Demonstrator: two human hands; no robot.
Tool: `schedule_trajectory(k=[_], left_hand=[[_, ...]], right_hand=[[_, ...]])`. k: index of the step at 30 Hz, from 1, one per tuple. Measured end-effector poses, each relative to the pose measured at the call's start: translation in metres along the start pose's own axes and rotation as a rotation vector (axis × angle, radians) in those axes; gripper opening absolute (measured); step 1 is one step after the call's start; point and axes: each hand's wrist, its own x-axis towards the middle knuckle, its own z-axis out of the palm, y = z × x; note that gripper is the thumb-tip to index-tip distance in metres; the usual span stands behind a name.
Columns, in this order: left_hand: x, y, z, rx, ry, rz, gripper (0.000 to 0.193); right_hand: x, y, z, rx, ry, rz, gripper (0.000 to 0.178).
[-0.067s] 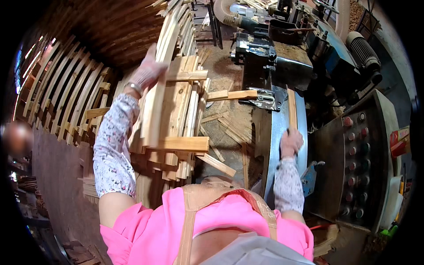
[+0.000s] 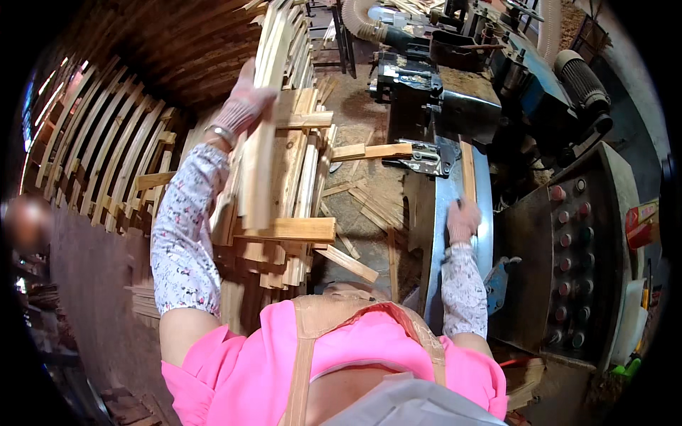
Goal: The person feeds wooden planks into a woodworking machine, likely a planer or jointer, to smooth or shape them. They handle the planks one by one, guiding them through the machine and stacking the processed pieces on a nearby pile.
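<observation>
My left hand [image 2: 249, 105], in a pale knit glove, is closed on long pale wooden strips [image 2: 260, 170] lifted at the stack on my left. Their near ends are blurred by motion. My right hand [image 2: 464, 221], also gloved, is closed at the near end of a narrow wooden strip [image 2: 467, 169]. That strip lies lengthwise on the machine's metal bed [image 2: 484, 234], its far end by the dark machine housing [image 2: 465, 106]. Its fingertips are partly hidden.
Stacked strips rest on wooden crosspieces [image 2: 295, 230] at my left. A short wooden bar [image 2: 387, 150] reaches to a metal clamp [image 2: 430, 157]. Offcuts [image 2: 373, 206] litter the floor between. A control panel with several buttons [image 2: 575, 263] stands at right; a person is at far left.
My left hand and its strips have shifted slightly away and to the right. My right hand has moved a little forward and left along the bed.
</observation>
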Motion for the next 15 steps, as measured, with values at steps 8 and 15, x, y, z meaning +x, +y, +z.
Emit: schedule_trajectory(k=[8,15], left_hand=[[0.002,0.101,0.173,-0.374,0.226,0.442,0.09],[-0.067,0.11,0.257,-0.408,-0.507,0.056,0.091]], right_hand=[[-0.062,-0.208,-0.038,0.656,-0.346,-0.497,0.11],[-0.143,-0.082,-0.058,0.426,0.004,-0.046,0.097]])
